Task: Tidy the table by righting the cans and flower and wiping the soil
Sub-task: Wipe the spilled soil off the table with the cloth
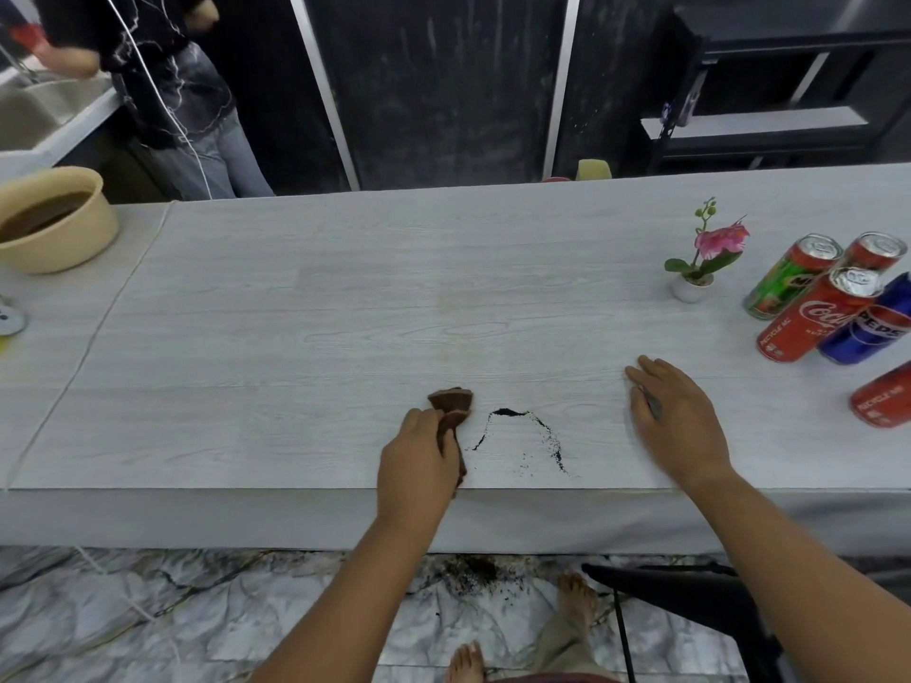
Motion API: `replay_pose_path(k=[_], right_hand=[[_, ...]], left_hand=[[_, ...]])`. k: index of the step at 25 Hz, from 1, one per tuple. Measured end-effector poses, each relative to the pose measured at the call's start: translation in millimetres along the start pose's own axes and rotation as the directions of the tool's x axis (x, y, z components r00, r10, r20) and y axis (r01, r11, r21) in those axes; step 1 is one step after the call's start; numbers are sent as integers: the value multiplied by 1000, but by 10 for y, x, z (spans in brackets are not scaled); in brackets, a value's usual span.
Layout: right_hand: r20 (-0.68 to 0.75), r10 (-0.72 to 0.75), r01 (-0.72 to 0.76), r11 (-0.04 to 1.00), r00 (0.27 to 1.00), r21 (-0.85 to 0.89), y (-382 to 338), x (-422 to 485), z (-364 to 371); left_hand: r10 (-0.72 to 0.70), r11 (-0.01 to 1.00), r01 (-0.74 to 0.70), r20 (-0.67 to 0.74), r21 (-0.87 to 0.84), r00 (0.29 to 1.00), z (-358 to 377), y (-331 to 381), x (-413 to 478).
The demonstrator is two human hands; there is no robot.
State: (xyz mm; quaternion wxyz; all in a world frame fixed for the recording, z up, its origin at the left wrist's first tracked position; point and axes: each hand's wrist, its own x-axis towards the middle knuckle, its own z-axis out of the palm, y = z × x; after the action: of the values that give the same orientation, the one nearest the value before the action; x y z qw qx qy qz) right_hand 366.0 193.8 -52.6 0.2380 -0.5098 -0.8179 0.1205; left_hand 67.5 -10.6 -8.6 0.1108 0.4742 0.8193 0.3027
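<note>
Left hand (419, 460) clamped on a brown cloth (452, 411) at the table (345, 313) edge. Soil (522, 436) lies in a thin arch just right of it, between the hands. Right hand (675, 421) flat on the table, fingers spread, holding nothing. Flower (705, 253) upright beyond the right hand; cans (828, 303) standing farther right.

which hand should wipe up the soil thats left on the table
Left. The left hand already holds the brown cloth, right beside the soil. The right hand lies flat and empty on the table, on the soil's other side.
</note>
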Motion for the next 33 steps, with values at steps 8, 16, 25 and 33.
replay_pose_path(k=[8,16,25,33], right_hand=[[-4,6,-6,1000,1000,5,-15,-3,-6],[-18,1,-1,1000,1000,-2,-6,13,0],[-26,-4,4,1000,1000,0,-18,15,-22],[-19,-10,10,1000,1000,9,6,18,-1]], left_hand=[[12,1000,-13,-140,-6,990,-303,-170,494],[-61,995,68,-91,73,994,-272,-504,793],[117,990,-119,-28,-74,993,-7,-19,417],[-92,996,91,-104,-9,990,-253,-395,-67]])
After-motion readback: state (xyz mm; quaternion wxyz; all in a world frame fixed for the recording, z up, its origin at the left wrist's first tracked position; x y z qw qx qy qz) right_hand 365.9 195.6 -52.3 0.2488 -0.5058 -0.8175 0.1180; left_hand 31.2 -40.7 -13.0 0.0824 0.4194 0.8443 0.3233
